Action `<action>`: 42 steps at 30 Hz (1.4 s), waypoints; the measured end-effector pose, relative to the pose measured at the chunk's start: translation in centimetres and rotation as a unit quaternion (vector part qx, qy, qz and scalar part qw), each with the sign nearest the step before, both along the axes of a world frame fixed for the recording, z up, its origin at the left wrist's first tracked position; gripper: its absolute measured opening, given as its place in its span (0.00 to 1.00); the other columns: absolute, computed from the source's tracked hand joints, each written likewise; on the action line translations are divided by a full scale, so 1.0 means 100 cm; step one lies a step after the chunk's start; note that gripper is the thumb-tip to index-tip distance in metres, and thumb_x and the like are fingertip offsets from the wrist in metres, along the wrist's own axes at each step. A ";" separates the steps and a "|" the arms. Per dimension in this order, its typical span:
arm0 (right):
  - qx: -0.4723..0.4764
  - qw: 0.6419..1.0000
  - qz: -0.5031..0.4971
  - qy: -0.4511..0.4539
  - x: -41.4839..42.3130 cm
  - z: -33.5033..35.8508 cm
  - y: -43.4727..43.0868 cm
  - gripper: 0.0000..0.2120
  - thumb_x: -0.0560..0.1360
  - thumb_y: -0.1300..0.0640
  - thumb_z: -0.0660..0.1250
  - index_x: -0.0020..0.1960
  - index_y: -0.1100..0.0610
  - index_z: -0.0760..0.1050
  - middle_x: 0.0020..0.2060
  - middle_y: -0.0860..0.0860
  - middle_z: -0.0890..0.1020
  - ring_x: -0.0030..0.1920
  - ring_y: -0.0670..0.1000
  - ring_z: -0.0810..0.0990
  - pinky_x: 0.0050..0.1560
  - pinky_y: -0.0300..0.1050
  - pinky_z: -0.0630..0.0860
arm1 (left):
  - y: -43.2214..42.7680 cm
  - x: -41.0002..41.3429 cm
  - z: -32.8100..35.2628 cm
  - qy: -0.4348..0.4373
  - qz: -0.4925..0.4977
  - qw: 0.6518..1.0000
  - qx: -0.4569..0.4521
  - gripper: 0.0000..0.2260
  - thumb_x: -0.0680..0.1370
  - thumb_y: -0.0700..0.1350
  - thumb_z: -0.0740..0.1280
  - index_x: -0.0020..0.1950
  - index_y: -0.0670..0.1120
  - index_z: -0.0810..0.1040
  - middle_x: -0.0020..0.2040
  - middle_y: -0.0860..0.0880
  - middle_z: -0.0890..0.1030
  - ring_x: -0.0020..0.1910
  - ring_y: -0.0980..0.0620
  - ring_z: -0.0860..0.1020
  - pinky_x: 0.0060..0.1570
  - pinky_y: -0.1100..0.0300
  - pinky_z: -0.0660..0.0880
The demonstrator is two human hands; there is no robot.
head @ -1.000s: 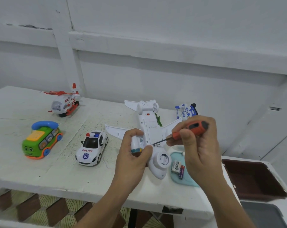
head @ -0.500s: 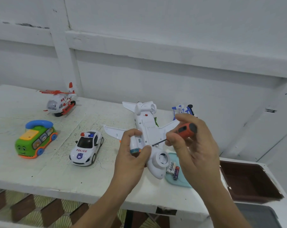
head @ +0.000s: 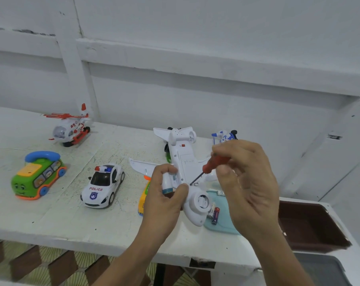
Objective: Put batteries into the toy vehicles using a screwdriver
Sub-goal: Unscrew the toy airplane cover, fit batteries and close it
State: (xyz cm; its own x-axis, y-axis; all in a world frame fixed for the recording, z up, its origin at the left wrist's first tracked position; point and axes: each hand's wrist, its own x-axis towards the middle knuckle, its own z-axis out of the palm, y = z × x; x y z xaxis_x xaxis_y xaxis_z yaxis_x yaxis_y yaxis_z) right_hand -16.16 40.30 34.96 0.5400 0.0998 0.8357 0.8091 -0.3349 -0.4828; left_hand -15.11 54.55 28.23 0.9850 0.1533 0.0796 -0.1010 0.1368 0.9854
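Observation:
A white toy airplane (head: 183, 159) is held belly-up above the table, nose toward me. My left hand (head: 164, 195) grips its fuselage near the nose. My right hand (head: 245, 182) pinches the orange handle of a small screwdriver (head: 211, 166), whose dark tip sits against the plane's underside by the battery cover. Two batteries (head: 213, 214) lie on a light blue tray (head: 222, 226) just under the plane's nose.
On the white table (head: 51, 213) stand a police car (head: 102, 187), a green and orange phone-bus (head: 37, 176), a red and white helicopter (head: 71, 127) and a blue and white toy (head: 224, 136). A yellow toy (head: 144, 200) shows beneath my left hand. A brown tray (head: 311, 226) sits right.
My right-hand fingers have shifted along the screwdriver handle, now covering more of it. The tip stays at the same spot on the plane. The view has drifted slightly.

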 end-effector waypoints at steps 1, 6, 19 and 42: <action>-0.005 1.000 -0.016 -0.013 0.000 0.001 0.000 0.08 0.77 0.56 0.66 0.56 0.53 0.75 0.50 0.46 0.76 0.50 0.48 0.80 0.51 0.42 0.76 | -0.001 0.000 0.001 0.001 -0.002 1.000 0.000 0.14 0.78 0.36 0.67 0.53 0.56 0.72 0.49 0.44 0.84 0.44 0.31 0.80 0.45 0.31 0.77; 0.043 0.999 -0.008 0.022 0.002 0.003 -0.001 0.24 0.70 0.65 0.74 0.56 0.42 0.73 0.49 0.47 0.80 0.48 0.51 0.82 0.48 0.47 0.80 | -0.004 -0.002 0.005 0.001 -0.005 1.000 0.000 0.15 0.78 0.35 0.66 0.51 0.56 0.72 0.54 0.48 0.84 0.47 0.37 0.82 0.46 0.36 0.80; 0.075 0.991 0.083 0.079 -0.002 0.007 -0.006 0.20 0.73 0.64 0.66 0.53 0.40 0.72 0.55 0.53 0.82 0.49 0.56 0.82 0.53 0.51 0.78 | -0.009 -0.008 0.009 0.017 -0.012 1.000 0.000 0.14 0.78 0.34 0.65 0.49 0.55 0.71 0.53 0.48 0.85 0.43 0.43 0.83 0.43 0.38 0.81; 0.008 0.983 0.056 0.177 0.002 -0.009 -0.019 0.38 0.73 0.72 0.68 0.59 0.33 0.56 0.41 0.53 0.79 0.44 0.55 0.83 0.46 0.54 0.82 | -0.015 -0.014 0.013 0.034 -0.006 0.999 -0.019 0.10 0.79 0.37 0.66 0.49 0.50 0.69 0.52 0.46 0.84 0.40 0.49 0.84 0.35 0.49 0.82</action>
State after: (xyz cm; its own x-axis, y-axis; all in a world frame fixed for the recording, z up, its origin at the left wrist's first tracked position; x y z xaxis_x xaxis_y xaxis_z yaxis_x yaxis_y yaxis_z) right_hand -15.99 38.43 34.08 0.7829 0.1639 0.6001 0.6217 -0.2427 -0.7447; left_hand -16.55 53.07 29.48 0.9898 0.1423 0.0073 -0.0325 0.1751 0.9840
